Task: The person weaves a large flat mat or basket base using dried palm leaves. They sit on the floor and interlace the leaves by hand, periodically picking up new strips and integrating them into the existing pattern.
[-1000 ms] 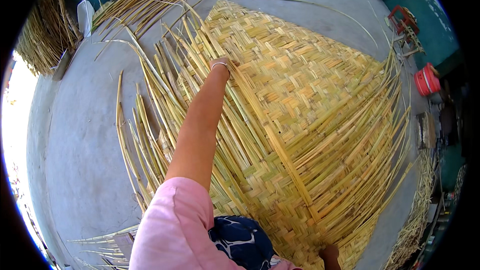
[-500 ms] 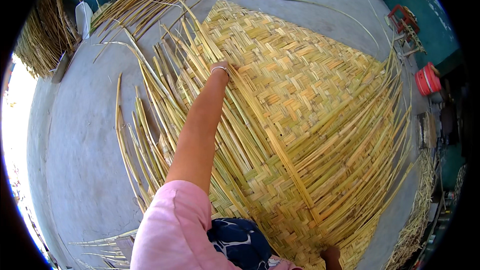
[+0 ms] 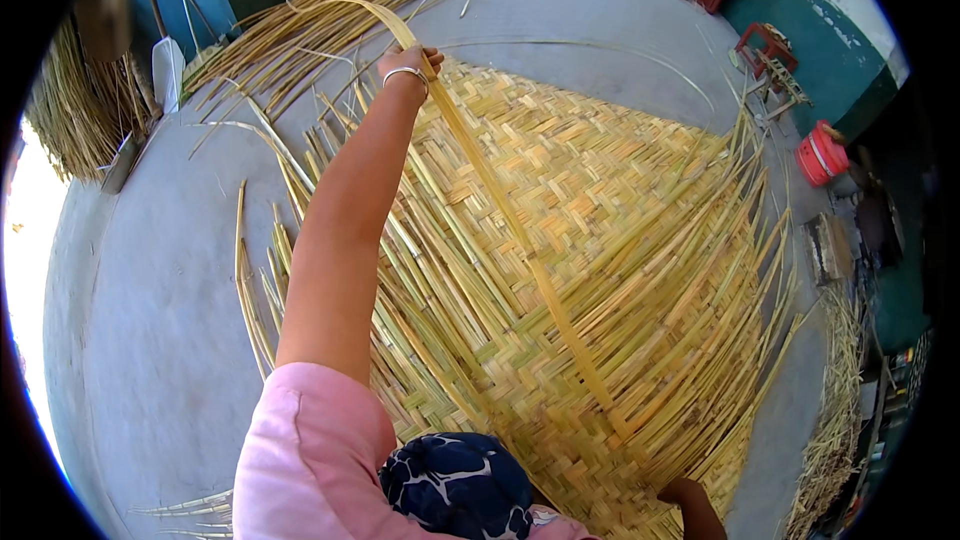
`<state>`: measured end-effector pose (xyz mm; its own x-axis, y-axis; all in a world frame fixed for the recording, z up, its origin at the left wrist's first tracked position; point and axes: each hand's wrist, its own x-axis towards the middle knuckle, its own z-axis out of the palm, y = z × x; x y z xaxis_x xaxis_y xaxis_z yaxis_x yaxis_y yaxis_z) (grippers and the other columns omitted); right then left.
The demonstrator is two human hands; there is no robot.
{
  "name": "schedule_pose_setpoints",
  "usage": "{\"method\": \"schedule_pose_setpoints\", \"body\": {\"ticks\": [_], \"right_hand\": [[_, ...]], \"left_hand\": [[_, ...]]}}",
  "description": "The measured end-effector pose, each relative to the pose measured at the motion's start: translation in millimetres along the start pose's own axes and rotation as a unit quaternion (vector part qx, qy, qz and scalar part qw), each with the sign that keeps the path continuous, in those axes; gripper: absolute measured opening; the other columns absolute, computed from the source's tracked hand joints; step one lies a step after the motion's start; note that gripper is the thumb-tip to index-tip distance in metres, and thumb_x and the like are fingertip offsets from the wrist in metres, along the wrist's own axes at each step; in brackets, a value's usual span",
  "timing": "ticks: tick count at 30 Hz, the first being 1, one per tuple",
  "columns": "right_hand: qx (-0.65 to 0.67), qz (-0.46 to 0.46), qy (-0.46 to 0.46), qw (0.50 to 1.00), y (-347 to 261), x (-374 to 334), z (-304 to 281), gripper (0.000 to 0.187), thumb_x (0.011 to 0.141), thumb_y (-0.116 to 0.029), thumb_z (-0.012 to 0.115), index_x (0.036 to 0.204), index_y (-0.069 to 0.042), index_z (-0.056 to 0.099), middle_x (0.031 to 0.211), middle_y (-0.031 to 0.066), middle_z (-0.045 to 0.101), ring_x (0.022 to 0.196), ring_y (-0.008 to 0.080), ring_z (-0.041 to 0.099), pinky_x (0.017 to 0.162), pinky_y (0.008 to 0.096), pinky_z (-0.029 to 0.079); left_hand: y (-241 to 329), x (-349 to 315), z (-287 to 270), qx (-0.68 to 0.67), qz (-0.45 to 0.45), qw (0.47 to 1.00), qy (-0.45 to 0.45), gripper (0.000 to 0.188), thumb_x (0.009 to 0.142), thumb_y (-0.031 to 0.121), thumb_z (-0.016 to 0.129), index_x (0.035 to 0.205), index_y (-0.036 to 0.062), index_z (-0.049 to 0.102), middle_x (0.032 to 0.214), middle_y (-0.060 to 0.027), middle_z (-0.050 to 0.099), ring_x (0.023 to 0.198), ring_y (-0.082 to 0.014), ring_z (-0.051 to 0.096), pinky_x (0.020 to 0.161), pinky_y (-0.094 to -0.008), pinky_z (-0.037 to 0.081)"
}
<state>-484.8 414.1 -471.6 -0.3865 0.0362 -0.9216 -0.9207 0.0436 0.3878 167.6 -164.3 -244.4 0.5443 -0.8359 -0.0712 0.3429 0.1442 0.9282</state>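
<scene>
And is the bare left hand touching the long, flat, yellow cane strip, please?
Touching: the head view shows the left hand closed around the cane strip.

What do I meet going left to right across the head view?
Bundle of dry stalks → white scoop-like object → left hand gripping a flat strip → right hand → red bucket.

The person's left arm reaches, nearly straight, from lower left toward the upper centre of the frame, the left hand curled in a grip; the right hand lies low, right of centre, bent leftward, its grip unclear.
</scene>
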Motion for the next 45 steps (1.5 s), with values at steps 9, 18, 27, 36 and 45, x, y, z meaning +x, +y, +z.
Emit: {"method": "schedule_pose_setpoints", "body": {"ticks": [9,18,27,36,45], "right_hand": [[0.582,-0.53,0.285,0.547,-60,-274,-162,0.059,0.087,-0.043,0.051,0.128,-0.001,0.044,0.125,0.0141,0.05,0.116,0.0248,0.047,0.095,0.037,0.039],[0.601,-0.764,0.236,-0.011,11,-383,-153,0.039,0.093,-0.029,0.044,0.119,0.0,0.044,0.113,0.0175,0.056,0.108,0.0292,0.052,0.094,0.0423,0.04],[0.607,-0.673,0.422,-0.033,100,-327,-76,0.026,0.092,-0.015,0.046,0.112,0.002,0.049,0.108,0.0164,0.058,0.103,0.027,0.056,0.093,0.0401,0.045],[0.717,-0.57,0.402,-0.014,76,-241,-69,0.024,0.092,-0.018,0.048,0.108,-0.001,0.053,0.107,0.0137,0.059,0.102,0.0233,0.057,0.092,0.0371,0.046],[0.758,-0.54,0.364,0.037,-4,-235,-82,0.025,0.091,-0.024,0.053,0.106,-0.004,0.056,0.105,0.008,0.059,0.096,0.0167,0.057,0.085,0.0328,0.048]], "left_hand": [[61,-246,77,0.128,0.036,0.848,-0.513,0.017,0.09,0.016,0.054,0.097,0.0004,0.054,0.079,-0.0087,0.062,0.068,-0.0161,0.062,0.063,-0.0277,0.053],[23,-397,73,0.225,-0.025,0.65,-0.725,0.016,0.089,0.011,0.054,0.094,-0.0037,0.057,0.079,-0.0087,0.062,0.069,-0.015,0.062,0.064,-0.0265,0.053],[-30,-344,75,0.319,-0.001,0.666,-0.674,0.013,0.088,0.002,0.052,0.098,-0.0045,0.058,0.074,-0.0069,0.061,0.069,-0.013,0.06,0.064,-0.0268,0.053],[-32,-353,137,0.575,0.323,0.412,-0.629,0.024,0.081,0.022,0.061,0.096,0.0025,0.061,0.08,-0.0183,0.062,0.077,-0.0345,0.06,0.07,-0.0398,0.046],[-54,-552,204,0.434,0.071,0.431,-0.788,0.027,0.089,0.026,0.054,0.098,0.0006,0.061,0.076,-0.0058,0.062,0.062,-0.0119,0.059,0.059,-0.0247,0.049]]}}
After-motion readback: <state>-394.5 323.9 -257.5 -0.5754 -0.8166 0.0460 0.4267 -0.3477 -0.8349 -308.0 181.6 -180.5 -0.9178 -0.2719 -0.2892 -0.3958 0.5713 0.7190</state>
